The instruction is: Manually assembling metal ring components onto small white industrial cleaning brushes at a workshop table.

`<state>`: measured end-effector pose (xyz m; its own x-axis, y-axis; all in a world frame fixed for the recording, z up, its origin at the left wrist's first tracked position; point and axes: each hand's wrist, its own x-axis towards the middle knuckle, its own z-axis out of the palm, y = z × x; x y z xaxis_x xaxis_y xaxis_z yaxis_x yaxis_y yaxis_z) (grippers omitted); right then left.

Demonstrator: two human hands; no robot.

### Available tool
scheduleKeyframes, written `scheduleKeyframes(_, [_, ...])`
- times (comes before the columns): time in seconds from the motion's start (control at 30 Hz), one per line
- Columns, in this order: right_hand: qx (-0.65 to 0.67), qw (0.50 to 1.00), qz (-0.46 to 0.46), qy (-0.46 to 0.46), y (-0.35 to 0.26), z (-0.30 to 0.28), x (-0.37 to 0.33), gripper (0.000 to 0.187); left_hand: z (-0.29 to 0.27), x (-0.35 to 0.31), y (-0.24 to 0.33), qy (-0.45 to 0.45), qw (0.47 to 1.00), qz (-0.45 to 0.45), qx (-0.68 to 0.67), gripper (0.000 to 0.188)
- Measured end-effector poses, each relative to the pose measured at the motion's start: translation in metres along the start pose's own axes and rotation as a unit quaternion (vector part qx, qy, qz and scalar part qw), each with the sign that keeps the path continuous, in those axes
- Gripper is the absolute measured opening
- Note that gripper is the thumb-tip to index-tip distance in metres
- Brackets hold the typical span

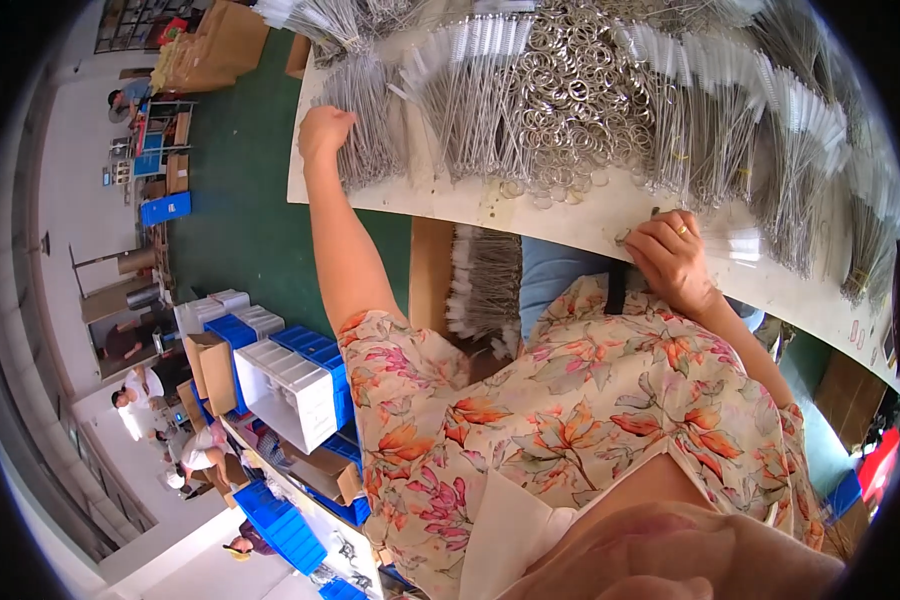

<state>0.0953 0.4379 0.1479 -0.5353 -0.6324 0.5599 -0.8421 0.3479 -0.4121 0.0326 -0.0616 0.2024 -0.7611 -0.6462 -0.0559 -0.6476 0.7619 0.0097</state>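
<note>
A green floor (240,200) spreads out to the left, and over its edge stands a white-topped worktable (570,220), which fills the upper part of the view. The person wears a floral shirt (570,430) printed with orange and pink blooms. Across the table lie dense rows of wire-stemmed tube brushes (475,100), most with white bristles toward the far side and thin metal stems toward the person. Between them spreads a heap of silvery metal rings (580,90), with some strays near the front edge. Behind the left arm, a white plastic bin (300,410) sits among blue ones. More brushes are packed under the table beside a brown cardboard panel (432,275). The right hand (672,260) is at the table's near edge, its fingers curled in narrowly; whether they pinch anything I cannot tell. The left hand (326,132), fingers bent, is beside the leftmost brush stems; its grip is unclear. A small gold-coloured finger ring (682,230) shows on the right hand.
</note>
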Motion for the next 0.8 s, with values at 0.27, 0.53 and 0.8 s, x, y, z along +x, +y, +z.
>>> scheduleKeyframes(0.27, [0.021, 1.000, -0.010, 0.004, 0.002, -0.002, 0.001, 0.018, -0.017, -0.010, -0.009, 0.066, 0.980, 0.008, -0.188, 0.022])
scheduleKeyframes(0.53, [0.018, 0.999, -0.035, 0.003, 0.007, -0.007, -0.010, 0.018, 0.024, -0.054, 0.104, 0.082, 0.969, 0.193, -0.134, 0.030])
scheduleKeyframes(0.8, [0.026, 0.970, 0.177, 0.164, 0.065, -0.057, 0.012, 0.011, 0.033, -0.044, 0.089, 0.037, 0.951, 0.199, -0.232, 0.027])
